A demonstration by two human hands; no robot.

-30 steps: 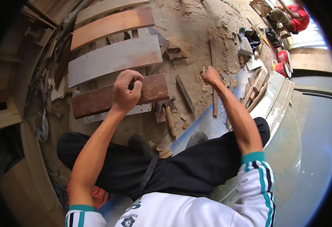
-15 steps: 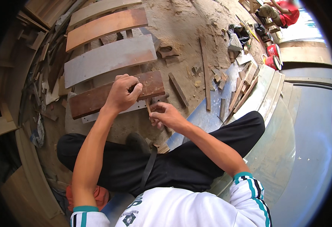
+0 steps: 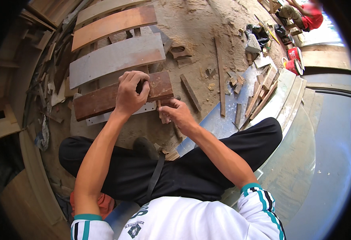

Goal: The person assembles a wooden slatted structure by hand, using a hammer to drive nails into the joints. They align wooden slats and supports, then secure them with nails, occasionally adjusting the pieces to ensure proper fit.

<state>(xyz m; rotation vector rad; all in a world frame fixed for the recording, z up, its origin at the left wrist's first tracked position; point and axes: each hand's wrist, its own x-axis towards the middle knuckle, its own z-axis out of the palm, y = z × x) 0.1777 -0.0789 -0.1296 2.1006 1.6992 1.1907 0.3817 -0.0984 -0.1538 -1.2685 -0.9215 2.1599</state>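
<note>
A reddish-brown wooden board (image 3: 99, 102) lies across in front of me. My left hand (image 3: 131, 91) is closed over the board, its thumb and fingertips drawn together; what they hold, if anything, is hidden. Just right of it, at the board's near edge, my right hand (image 3: 178, 115) pinches a thin light-brown wooden strip (image 3: 158, 105). The strip's upper end reaches the board's edge, and my fingers cover its lower part. A pale metal piece with holes (image 3: 99, 119) shows under the board.
Beyond lie a grey-coated board (image 3: 117, 59) and an orange-brown board (image 3: 113, 27) on supports. Wood offcuts (image 3: 263, 90) are heaped at the right, near red cans (image 3: 293, 66). A long dark strip (image 3: 220, 78) lies on the ground. Another person (image 3: 309, 17) sits at the far right.
My right hand has moved slightly up toward the board with the wooden strip. My left hand stays closed over the board, and the whole view has shifted a little.
</note>
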